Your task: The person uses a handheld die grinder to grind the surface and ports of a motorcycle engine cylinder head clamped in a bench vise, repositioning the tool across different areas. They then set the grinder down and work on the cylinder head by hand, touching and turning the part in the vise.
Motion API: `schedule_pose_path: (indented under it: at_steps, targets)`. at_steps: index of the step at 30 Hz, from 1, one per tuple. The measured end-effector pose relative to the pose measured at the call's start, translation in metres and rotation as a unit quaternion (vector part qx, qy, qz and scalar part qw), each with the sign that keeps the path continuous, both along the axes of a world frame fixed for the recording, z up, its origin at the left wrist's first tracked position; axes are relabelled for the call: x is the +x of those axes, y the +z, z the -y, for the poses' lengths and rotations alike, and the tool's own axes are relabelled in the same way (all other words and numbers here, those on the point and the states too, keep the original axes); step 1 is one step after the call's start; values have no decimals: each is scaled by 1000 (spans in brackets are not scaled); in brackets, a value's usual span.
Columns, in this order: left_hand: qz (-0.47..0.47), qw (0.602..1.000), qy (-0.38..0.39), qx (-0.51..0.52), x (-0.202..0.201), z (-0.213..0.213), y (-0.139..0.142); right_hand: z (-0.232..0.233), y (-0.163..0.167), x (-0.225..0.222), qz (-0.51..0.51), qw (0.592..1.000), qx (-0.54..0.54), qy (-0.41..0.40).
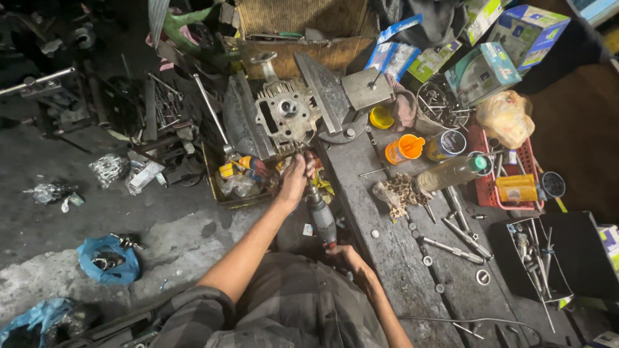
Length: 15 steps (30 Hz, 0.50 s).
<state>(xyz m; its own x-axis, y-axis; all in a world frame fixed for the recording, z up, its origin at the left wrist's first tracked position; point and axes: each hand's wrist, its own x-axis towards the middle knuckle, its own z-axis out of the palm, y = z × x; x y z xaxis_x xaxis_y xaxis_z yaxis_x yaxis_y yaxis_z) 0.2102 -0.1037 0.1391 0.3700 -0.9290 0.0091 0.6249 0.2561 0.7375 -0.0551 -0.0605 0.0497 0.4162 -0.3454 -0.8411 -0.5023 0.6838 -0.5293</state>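
A grinder [320, 216] is gripped by both hands, left [293, 178] nearer the vised cylinder head [285, 116]; its axis apparently points there; right [345, 254] behind.

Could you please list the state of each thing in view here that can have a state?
Grey bench vise: shut on the metal engine cylinder head.
Grey handheld rotary grinder: held in both hands, tip up toward the cylinder head.
Left hand: closed around the grinder's front.
Right hand: gripping the grinder's rear end.
Orange plastic cup: lying on its side.
Clear bottle with green cap: lying down, capped.
Black tool tray: open.
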Motion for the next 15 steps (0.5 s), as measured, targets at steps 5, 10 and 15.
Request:
schedule_pose_path:
  at_steps: [5, 10, 15]
  targets:
    - [10, 1000, 0, 10, 0, -2, 0, 0, -4, -1, 33, 998, -48, -15]
    - [19, 1000, 2, 12, 1, -3, 2, 1, -5, 0, 28, 999, -23, -4]
    - [17, 998, 16, 64, 2, -2, 0, -3, -5, 2, 30, 998, -54, 4]
